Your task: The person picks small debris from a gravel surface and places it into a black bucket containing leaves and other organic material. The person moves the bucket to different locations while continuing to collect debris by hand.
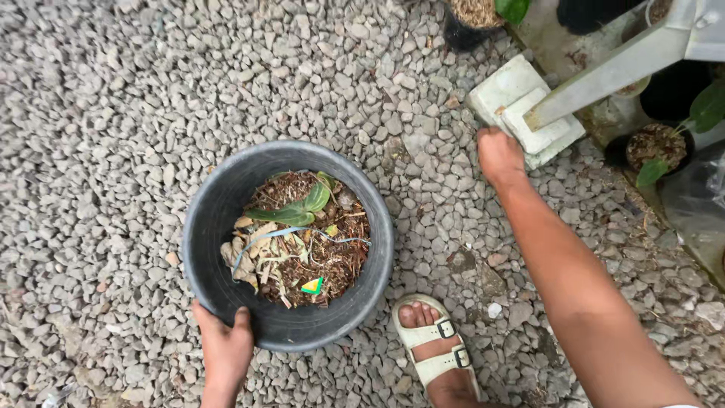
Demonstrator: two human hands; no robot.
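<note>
Bucket, grey, sits on gravel, debris inside. Left hand grasps its rim at 6 o'clock; keep the thumb hooked inside. Right hand, fingers curled, rests by the white block at 2 o'clock; whether it grips anything cannot be told.
</note>
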